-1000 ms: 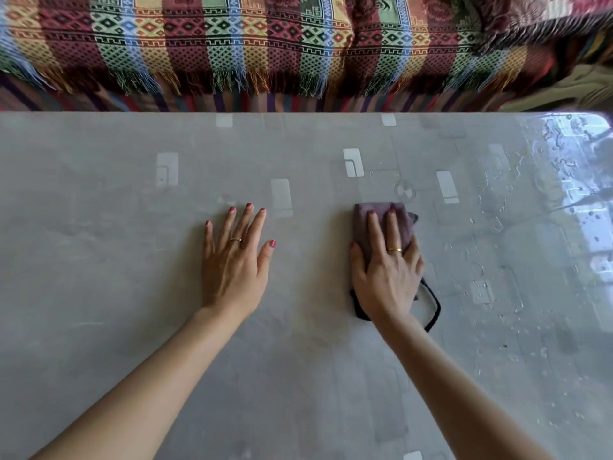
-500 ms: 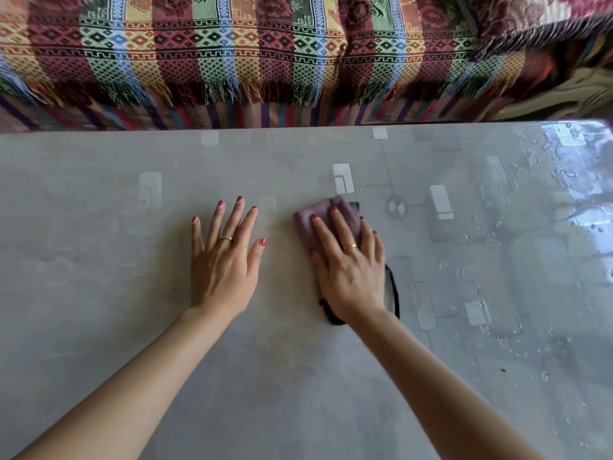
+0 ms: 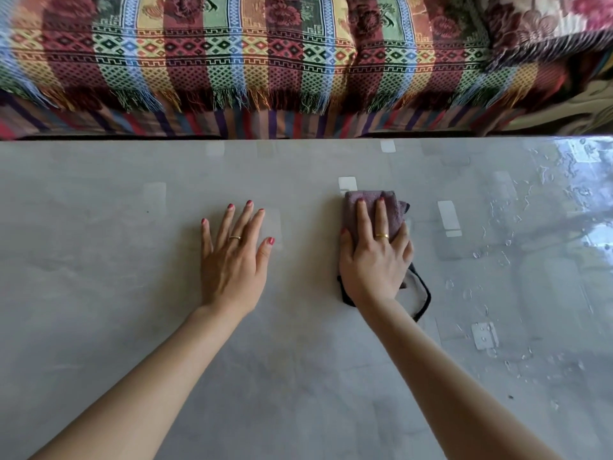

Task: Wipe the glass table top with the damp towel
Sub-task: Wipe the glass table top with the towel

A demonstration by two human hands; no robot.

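The grey glass table top [image 3: 99,293] fills the lower part of the head view. A folded purple towel [image 3: 368,207] with a dark edge lies on it right of centre. My right hand [image 3: 374,260] presses flat on the towel, fingers spread over its near half and pointing away from me. My left hand [image 3: 234,260] rests flat on the bare glass to the left of the towel, fingers apart, holding nothing. Both hands wear a ring.
Water drops and streaks [image 3: 497,260] cover the right part of the glass, which reflects a bright window. A sofa with a striped, fringed patterned throw [image 3: 265,61] runs along the table's far edge.
My right hand slid the towel left toward my left hand, then back to the right. My left hand stayed flat in place.
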